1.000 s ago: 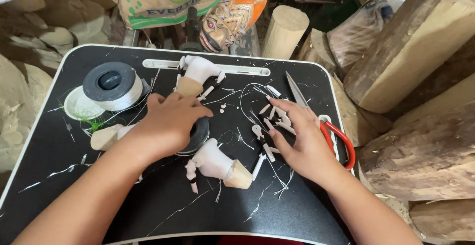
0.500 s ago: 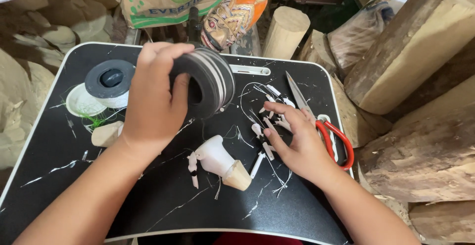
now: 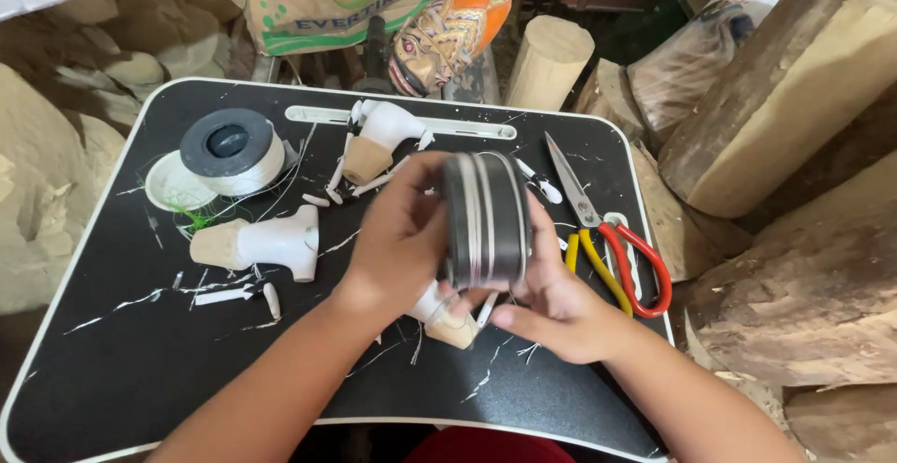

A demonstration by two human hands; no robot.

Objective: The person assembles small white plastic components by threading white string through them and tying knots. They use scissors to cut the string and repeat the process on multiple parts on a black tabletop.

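My left hand [image 3: 397, 239] and my right hand [image 3: 551, 299] both grip a black spool [image 3: 486, 220] wound with pale thread, held on edge above the middle of the black tray [image 3: 112, 370]. Under the hands lies a white carved figure with a tan base [image 3: 444, 318], mostly hidden. A second such figure [image 3: 257, 242] lies to the left. A third [image 3: 378, 136] lies at the back.
A second spool of white thread [image 3: 232, 150] sits at the tray's back left. Scissors with red and yellow handles [image 3: 607, 239] lie at the right. Small white carved bits [image 3: 271, 299] are scattered about. Logs [image 3: 794, 99] and a painted carved figure [image 3: 448, 24] surround the tray.
My left hand lifted the black spool off the tray and carried it rightward. My right hand left the small pieces and came up to hold the spool too.
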